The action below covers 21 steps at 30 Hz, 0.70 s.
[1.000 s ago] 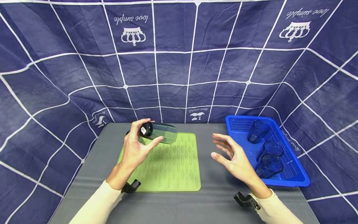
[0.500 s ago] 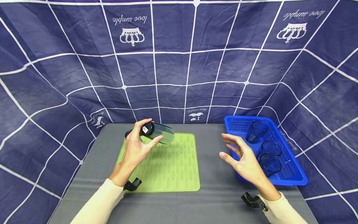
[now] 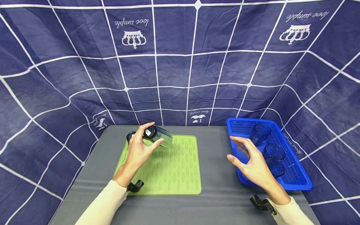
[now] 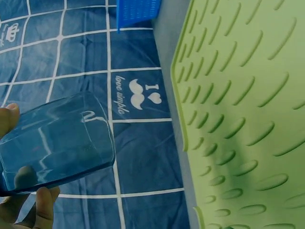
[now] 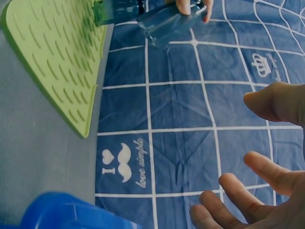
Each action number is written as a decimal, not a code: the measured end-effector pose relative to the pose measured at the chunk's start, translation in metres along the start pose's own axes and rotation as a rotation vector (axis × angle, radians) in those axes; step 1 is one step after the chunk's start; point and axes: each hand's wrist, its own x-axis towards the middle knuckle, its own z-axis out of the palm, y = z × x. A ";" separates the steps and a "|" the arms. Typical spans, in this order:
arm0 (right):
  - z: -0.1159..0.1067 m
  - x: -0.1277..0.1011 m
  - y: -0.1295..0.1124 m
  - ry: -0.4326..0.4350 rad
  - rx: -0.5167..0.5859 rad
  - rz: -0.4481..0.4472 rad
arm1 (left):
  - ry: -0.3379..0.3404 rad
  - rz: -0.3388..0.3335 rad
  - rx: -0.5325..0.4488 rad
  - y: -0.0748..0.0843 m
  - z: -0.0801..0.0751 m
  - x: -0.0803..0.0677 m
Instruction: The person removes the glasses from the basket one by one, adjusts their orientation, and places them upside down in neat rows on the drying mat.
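Observation:
My left hand [image 3: 139,151] holds a clear drinking glass [image 3: 165,137] above the green mat, thumb on one side and fingers on the other. The glass is tilted, its dark end with a white sticker toward the head camera and its clear end lower, pointing right. Behind that hand, the dark round end of a second glass [image 3: 130,135] shows; in the right wrist view this other glass [image 5: 119,10] stands on the mat. My right hand [image 3: 254,164] hovers at the left side of the blue basket [image 3: 240,126], thumb and fingers spread apart, holding nothing.
Several glasses, including a rear one [image 3: 261,132] and a front one [image 3: 274,167], stand in the basket, the front ones partly hidden by my right hand. The ribbed green mat [image 3: 180,168] lies on the grey table [image 3: 213,187]. A blue checked cloth [image 3: 174,72] hangs around the table.
My left hand has turned the glass so its clear end points further down and its dark end faces the camera more. My right hand has moved right, to the basket.

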 end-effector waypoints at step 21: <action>-0.021 -0.002 0.012 0.062 -0.171 -0.055 | -0.044 -0.070 0.005 -0.028 0.018 -0.007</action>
